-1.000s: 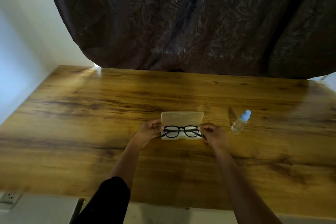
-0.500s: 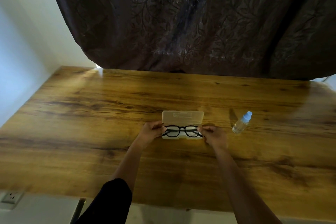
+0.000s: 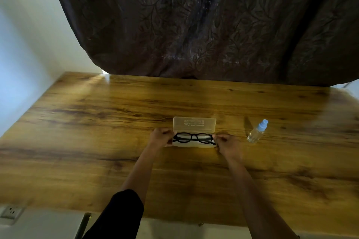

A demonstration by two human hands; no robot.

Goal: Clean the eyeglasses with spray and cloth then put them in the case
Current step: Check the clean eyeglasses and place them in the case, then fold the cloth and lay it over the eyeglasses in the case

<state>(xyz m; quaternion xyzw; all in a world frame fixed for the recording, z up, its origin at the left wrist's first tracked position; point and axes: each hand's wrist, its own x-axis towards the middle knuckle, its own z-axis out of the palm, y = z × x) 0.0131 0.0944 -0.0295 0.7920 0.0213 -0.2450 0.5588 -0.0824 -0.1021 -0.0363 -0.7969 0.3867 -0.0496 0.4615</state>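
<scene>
Black-framed eyeglasses [image 3: 194, 137] lie folded in the lower tray of a translucent pale case [image 3: 194, 125] at the middle of the wooden table [image 3: 97, 132]. The case lid stands open behind them. My left hand [image 3: 161, 137] pinches the left end of the glasses and my right hand [image 3: 226, 142] pinches the right end, fingers curled, both at the case's ends. A small clear spray bottle [image 3: 257, 131] with a light blue cap stands to the right of the case. No cloth is visible; a pale lining under the glasses cannot be made out.
A dark patterned curtain [image 3: 194, 25] hangs over the table's far edge. A white wall [image 3: 25, 35] runs along the left. A wall socket [image 3: 10, 212] sits below the near left corner of the table.
The hands and glasses stay at the case; only the camera has shifted slightly.
</scene>
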